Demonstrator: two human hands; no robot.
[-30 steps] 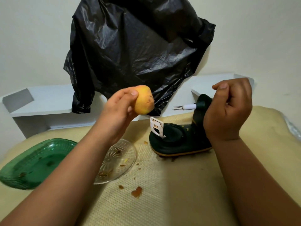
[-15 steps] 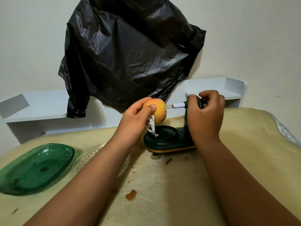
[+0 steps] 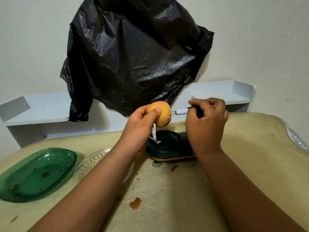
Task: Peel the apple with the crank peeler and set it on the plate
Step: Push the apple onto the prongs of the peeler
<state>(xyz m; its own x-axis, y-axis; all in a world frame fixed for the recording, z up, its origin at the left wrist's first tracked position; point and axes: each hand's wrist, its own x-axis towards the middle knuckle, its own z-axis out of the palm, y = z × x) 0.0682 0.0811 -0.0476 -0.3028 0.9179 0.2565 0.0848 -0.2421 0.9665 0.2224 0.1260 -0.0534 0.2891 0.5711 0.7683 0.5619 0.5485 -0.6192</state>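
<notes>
Black plastic, a crumpled bag (image 3: pixel 133 59), hung on the pale wall above two white shelves (image 3: pixel 38 111). Below them a beige woven mat (image 3: pixel 167 198) covered the counter, stained with an orange-brown scrap (image 3: pixel 135 203) and smaller crumbs. At the left lay a green dish (image 3: pixel 36 174), and just beside it a clear glass plate (image 3: pixel 90 163) partly hidden under the left forearm. The dark green peeler (image 3: pixel 168 148) stood on the mat near the middle, its base edged in yellow, with a white blade arm (image 3: pixel 154 133) rising from its left side. The right hand (image 3: pixel 206 124) was closed around the peeler's upright part, which it mostly hid; whether it held the crank could not be told. From under that hand a white shaft (image 3: pixel 181 111) pointed left, ending in metal prongs. The left hand (image 3: pixel 140 124) gripped the apple (image 3: pixel 160 113), thumb across its front, holding it in the air above the peeler's base. The apple, yellow-orange and unpeeled, met the prongs at its right side, and the blade arm reached up to its underside.
</notes>
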